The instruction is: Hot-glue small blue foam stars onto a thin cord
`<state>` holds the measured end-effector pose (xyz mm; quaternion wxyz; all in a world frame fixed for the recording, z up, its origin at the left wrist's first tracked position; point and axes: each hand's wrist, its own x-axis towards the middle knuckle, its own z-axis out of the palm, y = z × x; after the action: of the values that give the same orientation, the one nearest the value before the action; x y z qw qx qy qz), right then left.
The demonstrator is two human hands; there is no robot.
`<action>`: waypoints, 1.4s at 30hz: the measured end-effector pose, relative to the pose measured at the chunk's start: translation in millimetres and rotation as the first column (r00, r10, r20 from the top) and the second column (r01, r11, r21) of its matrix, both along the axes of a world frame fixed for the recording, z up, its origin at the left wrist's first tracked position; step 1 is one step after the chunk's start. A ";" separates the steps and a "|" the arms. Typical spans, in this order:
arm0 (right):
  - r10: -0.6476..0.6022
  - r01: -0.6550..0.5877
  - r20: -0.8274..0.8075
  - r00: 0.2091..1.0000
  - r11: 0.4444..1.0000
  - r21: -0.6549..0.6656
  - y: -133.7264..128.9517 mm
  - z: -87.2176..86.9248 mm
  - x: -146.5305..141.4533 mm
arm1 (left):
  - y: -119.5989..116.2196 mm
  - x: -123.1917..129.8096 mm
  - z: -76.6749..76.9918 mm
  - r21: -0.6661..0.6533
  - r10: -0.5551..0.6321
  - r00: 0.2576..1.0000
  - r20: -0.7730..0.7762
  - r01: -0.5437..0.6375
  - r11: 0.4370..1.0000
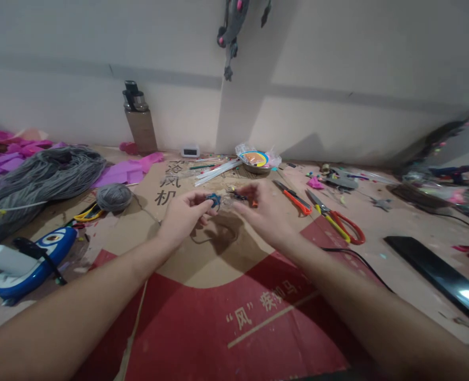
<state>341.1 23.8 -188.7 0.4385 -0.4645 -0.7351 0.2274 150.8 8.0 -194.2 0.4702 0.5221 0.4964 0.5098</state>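
Above the cardboard sheet (187, 264), my left hand (187, 214) pinches a small blue piece (214, 200) between thumb and fingertips; its kind is too small to make out. Just to its right, my right hand (264, 211) has its fingers curled in, close to a dark, knotted-looking bit (239, 194) and a clear, crumpled piece (227, 200). Whether these are one object I cannot tell. A thin dark strand loops below the hands, partly lost in their shadow.
Scissors with red and yellow handles (343, 225) and orange-handled pliers (298, 201) lie right. A phone-like black slab (436, 275) is further right. Left are grey yarn (55, 177), a yarn ball (114, 197) and a blue-and-white tool (32, 264). A bowl (257, 168) stands behind.
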 end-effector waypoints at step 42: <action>-0.026 0.016 0.120 0.992 0.996 0.085 -12.7 -4.0 -22.6 | -5.6 12.2 0.3 0.029 -0.062 0.998 -0.004 0.062 0.998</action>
<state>318.5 11.1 -192.7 0.4146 -0.4662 -0.7643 0.1631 163.0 2.4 -193.9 0.4774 0.5448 0.4733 0.5012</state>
